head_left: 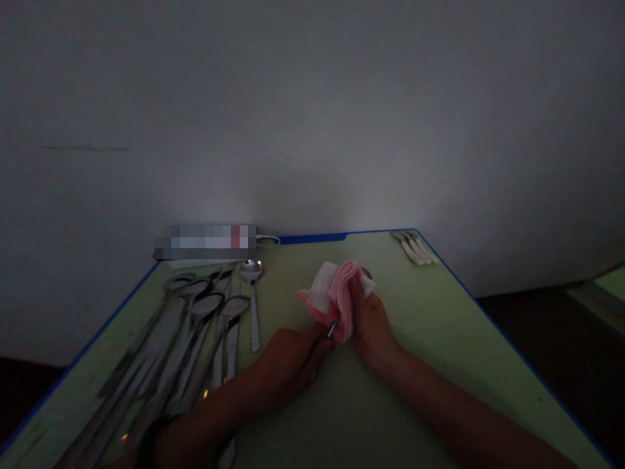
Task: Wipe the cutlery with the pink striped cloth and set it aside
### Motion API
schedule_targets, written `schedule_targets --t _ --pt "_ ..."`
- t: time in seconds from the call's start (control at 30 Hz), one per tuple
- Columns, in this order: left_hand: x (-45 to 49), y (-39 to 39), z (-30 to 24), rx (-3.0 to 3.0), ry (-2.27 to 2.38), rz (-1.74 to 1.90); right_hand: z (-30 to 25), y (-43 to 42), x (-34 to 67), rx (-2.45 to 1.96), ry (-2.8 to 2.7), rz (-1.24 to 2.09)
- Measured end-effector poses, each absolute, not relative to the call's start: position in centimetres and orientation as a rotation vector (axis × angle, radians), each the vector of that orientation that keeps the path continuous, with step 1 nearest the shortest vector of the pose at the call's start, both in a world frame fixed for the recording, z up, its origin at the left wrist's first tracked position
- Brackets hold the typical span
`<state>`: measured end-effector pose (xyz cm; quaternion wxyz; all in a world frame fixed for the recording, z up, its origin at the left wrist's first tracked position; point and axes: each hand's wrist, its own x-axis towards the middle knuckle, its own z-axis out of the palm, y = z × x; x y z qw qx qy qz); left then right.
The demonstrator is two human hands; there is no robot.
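My left hand (297,361) is closed, gripping the metal handle of a spoon (331,329) near the middle of the table. A pink and white cloth (336,296) is bunched around the spoon, hiding most of it. What looks like its rounded end peeks out beyond the cloth at the far side. My right hand (375,329) is closed around the cloth, pressing it against the spoon. Left of my hands a single spoon (253,280) lies apart with its bowl towards the wall. Beside it is a loose pile of spoons and other cutlery (195,332), partly behind my left forearm.
Several forks (414,249) lie together at the far right corner. A blurred-out box-like object (208,242) with a white cord loop (269,241) stands at the back left. The green table (454,365) has a blue rim and meets a grey wall (312,117).
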<state>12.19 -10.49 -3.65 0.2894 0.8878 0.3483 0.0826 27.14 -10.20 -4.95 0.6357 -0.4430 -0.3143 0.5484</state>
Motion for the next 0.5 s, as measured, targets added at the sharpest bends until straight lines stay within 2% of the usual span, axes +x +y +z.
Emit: schedule_targets --t 0.13,0.3,0.5 --pt "12.4 -10.4 -3.1 2.348 0.92 0.228 -4.6 -9.9 27.9 -0.968 -0.896 1.195" --pt "12.6 -10.1 -2.8 2.307 1.022 0.204 -3.8 -8.8 30.6 -1.072 -1.185 0.899" --pt "12.3 -10.3 -3.1 2.284 0.98 0.228 -3.8 -7.9 33.8 -1.12 -1.439 0.742"
